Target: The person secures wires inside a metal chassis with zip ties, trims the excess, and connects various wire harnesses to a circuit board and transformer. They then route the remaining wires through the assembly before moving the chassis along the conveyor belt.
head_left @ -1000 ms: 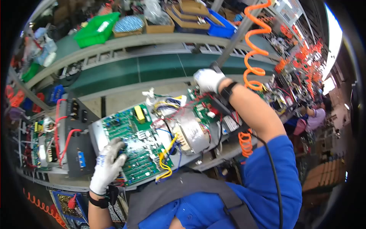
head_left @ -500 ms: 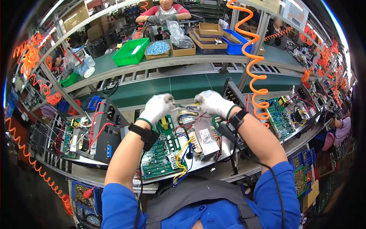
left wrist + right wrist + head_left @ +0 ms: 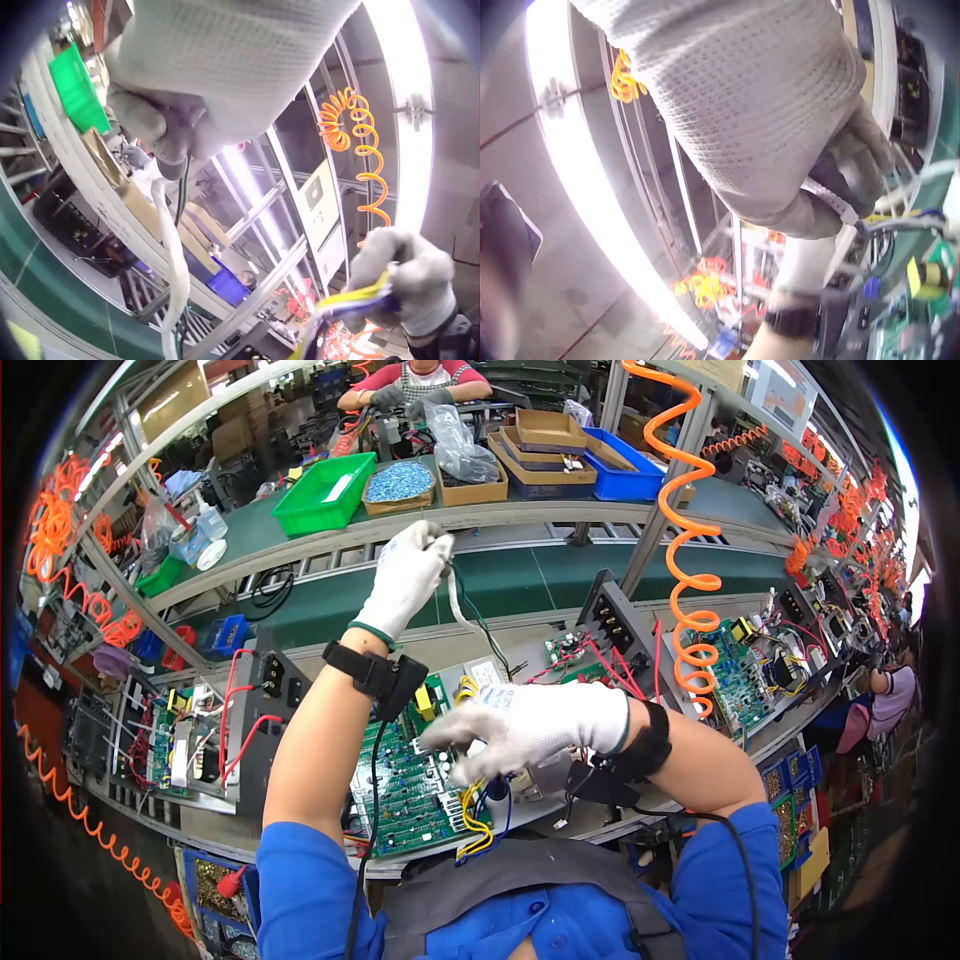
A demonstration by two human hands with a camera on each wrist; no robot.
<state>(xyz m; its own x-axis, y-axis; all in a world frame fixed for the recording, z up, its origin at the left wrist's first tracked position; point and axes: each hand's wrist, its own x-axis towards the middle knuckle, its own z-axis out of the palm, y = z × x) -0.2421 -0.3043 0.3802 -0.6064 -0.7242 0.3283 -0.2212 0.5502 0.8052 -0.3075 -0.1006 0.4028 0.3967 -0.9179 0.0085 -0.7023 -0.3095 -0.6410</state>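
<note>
Fingers of the left hand (image 3: 405,578) pinch a white cable (image 3: 176,277) and dark wires (image 3: 182,193); those of the right hand (image 3: 550,718) clamp a white connector (image 3: 832,201). Below lies a green circuit board (image 3: 400,800).

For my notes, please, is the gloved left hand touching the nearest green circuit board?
No, the left hand is raised clear of the board, pinching a white cable.

The green bin (image 3: 318,510) at eleven o'clock is smooth plastic, the coiled hose (image 3: 690,525) at two glossy, the left glove (image 3: 406,578) rough knitted cloth.
</note>
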